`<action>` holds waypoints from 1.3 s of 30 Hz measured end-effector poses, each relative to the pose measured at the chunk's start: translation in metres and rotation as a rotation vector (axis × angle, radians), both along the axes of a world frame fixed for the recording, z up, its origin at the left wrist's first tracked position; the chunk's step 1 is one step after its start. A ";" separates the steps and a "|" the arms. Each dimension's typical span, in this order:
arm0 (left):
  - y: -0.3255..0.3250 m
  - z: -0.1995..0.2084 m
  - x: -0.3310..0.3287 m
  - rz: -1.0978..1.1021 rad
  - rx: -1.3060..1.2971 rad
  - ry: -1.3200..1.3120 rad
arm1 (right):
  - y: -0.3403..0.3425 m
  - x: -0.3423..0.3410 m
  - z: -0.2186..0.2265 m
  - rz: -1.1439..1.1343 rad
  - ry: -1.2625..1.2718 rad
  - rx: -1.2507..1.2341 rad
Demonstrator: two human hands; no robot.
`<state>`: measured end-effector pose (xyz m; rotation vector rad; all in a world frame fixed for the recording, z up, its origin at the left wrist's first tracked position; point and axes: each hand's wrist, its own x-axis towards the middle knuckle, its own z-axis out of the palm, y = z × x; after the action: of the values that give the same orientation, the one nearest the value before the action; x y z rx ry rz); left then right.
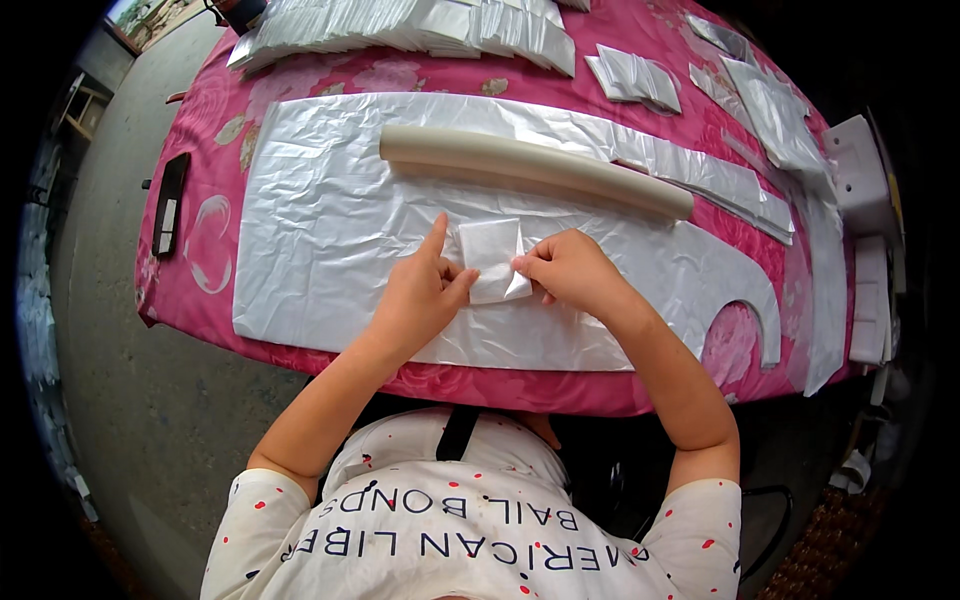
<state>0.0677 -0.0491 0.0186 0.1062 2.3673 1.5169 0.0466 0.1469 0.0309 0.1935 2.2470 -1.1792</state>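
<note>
A small folded plastic bag (488, 247), white and shiny, lies over a large flat plastic bag (310, 210) in front of me. My right hand (575, 270) pinches its right edge, where a flap stands up. At its lower left edge is my left hand (420, 293), thumb on the folded bag and index finger stretched forward. The left hand's other fingers are curled and partly hidden. Beyond both hands a long beige tube (535, 170) lies across the large bag, which has a curved cutout at its right end.
A pink flowered cloth covers the table (190, 140). Stacks of folded plastic bags (400, 30) line the far side, with a smaller stack (635, 78) to their right. Long folded strips (710, 180) lie beyond the tube. A dark narrow holder (171, 205) sits at the left edge.
</note>
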 end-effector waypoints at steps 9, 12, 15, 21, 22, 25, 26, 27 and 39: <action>0.008 -0.013 0.013 -0.251 -0.362 0.882 | -0.001 -0.010 0.006 0.039 -0.091 0.023; 0.023 -0.016 0.015 -0.360 -0.494 0.821 | 0.002 -0.013 -0.001 0.045 -0.117 0.008; 0.031 -0.025 0.016 -0.346 -0.559 0.734 | 0.003 -0.014 -0.004 0.054 -0.129 0.017; 0.031 -0.034 0.015 -0.348 -0.534 0.693 | 0.001 -0.010 0.000 0.040 -0.099 -0.011; 0.031 -0.035 0.015 -0.353 -0.526 0.697 | 0.002 -0.009 -0.001 0.033 -0.089 -0.019; 0.031 -0.035 0.016 -0.366 -0.553 0.667 | -0.002 0.004 0.004 0.085 0.108 0.100; 0.031 -0.034 0.016 -0.373 -0.557 0.655 | -0.004 0.010 0.006 0.114 0.201 0.163; 0.031 -0.033 0.016 -0.379 -0.559 0.643 | -0.004 0.015 0.009 0.124 0.252 0.250; -0.044 -0.002 0.088 -0.349 0.250 0.125 | -0.028 0.017 -0.005 0.483 1.087 0.326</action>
<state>0.1561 -0.0930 0.0169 0.6528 2.0938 1.6570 0.0632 0.1184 0.0261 -1.0517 3.1008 -0.6815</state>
